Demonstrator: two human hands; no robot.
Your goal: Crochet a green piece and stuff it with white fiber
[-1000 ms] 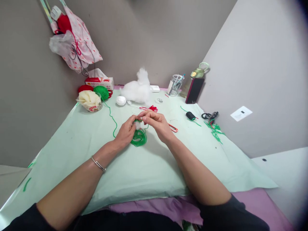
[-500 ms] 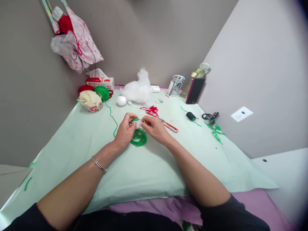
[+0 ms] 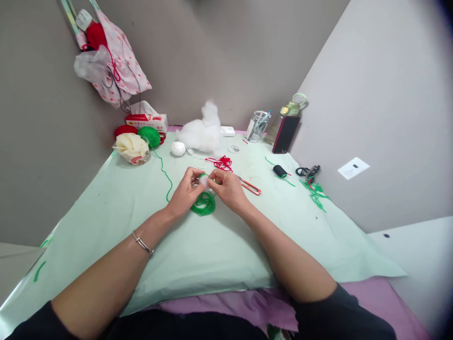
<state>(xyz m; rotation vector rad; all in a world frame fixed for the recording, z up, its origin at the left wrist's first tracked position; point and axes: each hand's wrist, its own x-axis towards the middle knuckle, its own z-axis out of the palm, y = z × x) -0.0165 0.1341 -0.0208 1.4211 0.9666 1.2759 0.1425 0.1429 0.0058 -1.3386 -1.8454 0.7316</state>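
Note:
Between the fingertips of my left hand (image 3: 183, 194) is a small green knitted or crocheted piece (image 3: 203, 175), mostly hidden by fingers. A tuft of white stuffing (image 3: 204, 182) lies against it, and my right hand (image 3: 228, 189) pinches this tuft from the other side. Both hands are closed and nearly touching. Just below them a coil of green yarn (image 3: 203, 206) rests on the cloth. To the right of my right hand lie orange-handled thread snips (image 3: 252, 188), partly covered by the hand. Behind the hands is a tangle of red yarn (image 3: 223, 163).
A big heap of white stuffing (image 3: 201, 132) sits at the back beside a white yarn ball (image 3: 178, 148). At back left are a green yarn ball (image 3: 150, 136) and a plastic tub (image 3: 136, 156). A phone (image 3: 286, 134) leans on a bottle; a black piece (image 3: 279, 171) lies right.
The white tuft is more bunched up between my fingers and covers more of the green piece. My hands have hardly shifted; the surroundings look the same.

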